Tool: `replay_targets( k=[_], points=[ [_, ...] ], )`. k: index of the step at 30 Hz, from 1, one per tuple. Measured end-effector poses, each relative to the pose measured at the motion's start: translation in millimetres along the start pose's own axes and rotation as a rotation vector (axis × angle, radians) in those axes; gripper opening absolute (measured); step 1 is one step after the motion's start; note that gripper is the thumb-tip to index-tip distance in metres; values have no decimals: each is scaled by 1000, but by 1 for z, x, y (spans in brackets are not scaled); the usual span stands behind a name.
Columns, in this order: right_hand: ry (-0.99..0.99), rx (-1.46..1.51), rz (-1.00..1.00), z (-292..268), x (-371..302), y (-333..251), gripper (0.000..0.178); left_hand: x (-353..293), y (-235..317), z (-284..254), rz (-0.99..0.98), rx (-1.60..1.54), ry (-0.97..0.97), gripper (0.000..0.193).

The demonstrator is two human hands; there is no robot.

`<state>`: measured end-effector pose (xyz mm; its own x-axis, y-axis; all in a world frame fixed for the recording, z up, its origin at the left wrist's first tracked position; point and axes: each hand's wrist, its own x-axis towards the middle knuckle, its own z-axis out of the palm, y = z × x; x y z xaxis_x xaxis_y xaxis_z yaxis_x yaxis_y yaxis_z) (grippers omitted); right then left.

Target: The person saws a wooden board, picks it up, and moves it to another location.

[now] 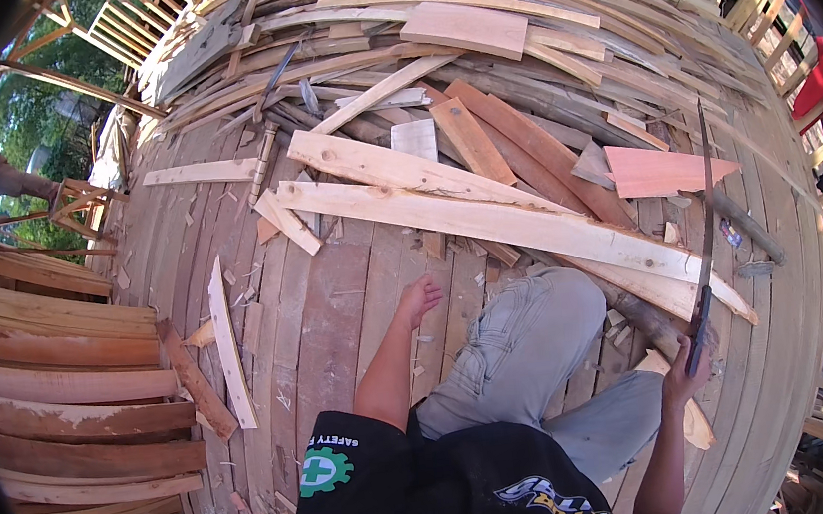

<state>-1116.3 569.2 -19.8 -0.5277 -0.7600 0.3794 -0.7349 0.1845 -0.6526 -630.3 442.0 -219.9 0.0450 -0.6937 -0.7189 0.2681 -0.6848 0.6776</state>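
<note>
My right hand [687, 375] is closed round the dark handle of a machete [705, 226], whose long blade points up and away from me. The blade passes in front of the right end of a pale sawn board [488, 217]. A second pale board [412, 169] with a rough edge lies just beyond it, partly overlapped. My left hand [419, 299] hovers over the plank floor left of my bent knee, holding nothing, its fingers loosely stretched. Near the machete's blade lies a pinkish board offcut [671, 169].
A big heap of planks and strips [508, 26] spreads across the far side. Stacked boards [77, 413] stand at the left. A narrow pale strip [227, 347] and a brown board piece [196, 380] lie beside them. Wood chips litter the plank floor [318, 317]. A slatted railing [780, 38] runs along the right.
</note>
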Motion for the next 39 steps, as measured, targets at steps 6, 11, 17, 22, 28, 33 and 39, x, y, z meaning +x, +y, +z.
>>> replay_targets(
  k=[6,11,17,22,28,33,39],
  points=[
    [131,22,156,-16,-20,-10,19,85,57,1,34,-625,306,90],
    [325,-61,343,-31,-37,-21,20,118,85,-15,-36,-747,271,98],
    [522,32,520,-40,-58,-5,24,138,84,-5,-72,-770,269,80],
    [540,70,531,-60,-58,-14,28,151,98,11,-134,-651,340,55],
    [526,84,435,-71,-36,-29,26,173,87,-2,108,-676,374,49],
    [513,122,440,-75,-26,-35,24,153,112,-6,136,-857,155,61],
    [537,210,446,-74,-22,-27,25,109,153,11,240,-951,261,64]
  ],
)
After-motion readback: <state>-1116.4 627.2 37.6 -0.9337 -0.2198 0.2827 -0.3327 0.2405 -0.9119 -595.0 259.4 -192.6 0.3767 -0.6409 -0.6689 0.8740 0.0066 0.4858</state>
